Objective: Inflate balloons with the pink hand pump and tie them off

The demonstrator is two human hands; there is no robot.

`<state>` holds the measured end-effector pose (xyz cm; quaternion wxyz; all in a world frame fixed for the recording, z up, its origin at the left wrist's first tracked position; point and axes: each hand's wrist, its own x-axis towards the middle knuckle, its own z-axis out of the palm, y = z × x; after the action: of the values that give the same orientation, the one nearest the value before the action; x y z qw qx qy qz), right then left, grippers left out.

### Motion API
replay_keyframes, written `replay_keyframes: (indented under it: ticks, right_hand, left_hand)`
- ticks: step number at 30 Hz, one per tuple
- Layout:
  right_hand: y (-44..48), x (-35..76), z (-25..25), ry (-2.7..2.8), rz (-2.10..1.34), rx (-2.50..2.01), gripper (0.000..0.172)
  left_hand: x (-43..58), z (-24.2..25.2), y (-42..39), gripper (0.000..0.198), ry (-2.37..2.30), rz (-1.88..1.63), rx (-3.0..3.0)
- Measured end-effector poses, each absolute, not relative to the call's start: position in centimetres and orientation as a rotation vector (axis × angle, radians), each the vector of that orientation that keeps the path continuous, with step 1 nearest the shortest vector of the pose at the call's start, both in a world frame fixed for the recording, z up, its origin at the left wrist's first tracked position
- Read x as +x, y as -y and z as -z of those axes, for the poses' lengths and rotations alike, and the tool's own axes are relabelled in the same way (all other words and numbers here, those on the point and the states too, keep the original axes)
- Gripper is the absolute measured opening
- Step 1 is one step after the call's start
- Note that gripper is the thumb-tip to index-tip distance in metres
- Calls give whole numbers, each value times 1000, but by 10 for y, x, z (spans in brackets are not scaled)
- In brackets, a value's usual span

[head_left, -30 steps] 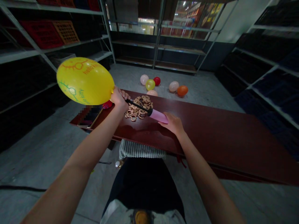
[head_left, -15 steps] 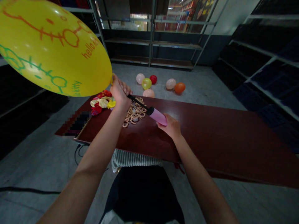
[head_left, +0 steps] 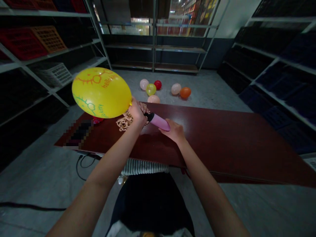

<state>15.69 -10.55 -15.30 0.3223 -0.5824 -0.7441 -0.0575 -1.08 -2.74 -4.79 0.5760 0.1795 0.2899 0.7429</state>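
My left hand (head_left: 137, 112) is closed around the neck of an inflated yellow balloon (head_left: 101, 92) with printed cartoon lines, holding it on the black tip of a hand pump. The balloon floats up and to the left of that hand. My right hand (head_left: 173, 130) grips the pink body of the pump (head_left: 159, 121), which is pushed in close to my left hand. Both hands hover over a dark red table (head_left: 222, 138). Under my left hand lies a pile of pale ring-shaped pieces (head_left: 123, 122).
Several inflated balloons (head_left: 163, 89) lie on the grey floor beyond the table. Metal shelving lines the left, back and right walls, with red and orange crates (head_left: 32, 41) at left. A blurred patch (head_left: 77, 133) sits on the table's left end. Cables (head_left: 81, 163) trail below.
The pink pump body has slid in toward my left hand, hiding the black rod. The balloon looks smaller and farther than half a second ago. The view has shifted slightly.
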Motion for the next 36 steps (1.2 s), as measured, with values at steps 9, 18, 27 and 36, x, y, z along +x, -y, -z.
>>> replay_keyframes:
  ticks: [9, 18, 27, 36]
  right_hand:
    - [107, 155, 157, 2078, 238, -1450, 48]
    - [109, 152, 154, 2145, 262, -1395, 47]
    - [107, 155, 157, 1979, 252, -1466, 45]
    - [107, 163, 158, 1846, 252, -1585, 43]
  left_hand:
    - [-53, 47, 34, 53, -704, -1752, 305]
    - [-124, 26, 31, 46, -716, -1782, 308]
    - [-104, -26, 25, 52, -692, -1864, 486]
    - [-1, 8, 21, 52, -668, -1751, 591]
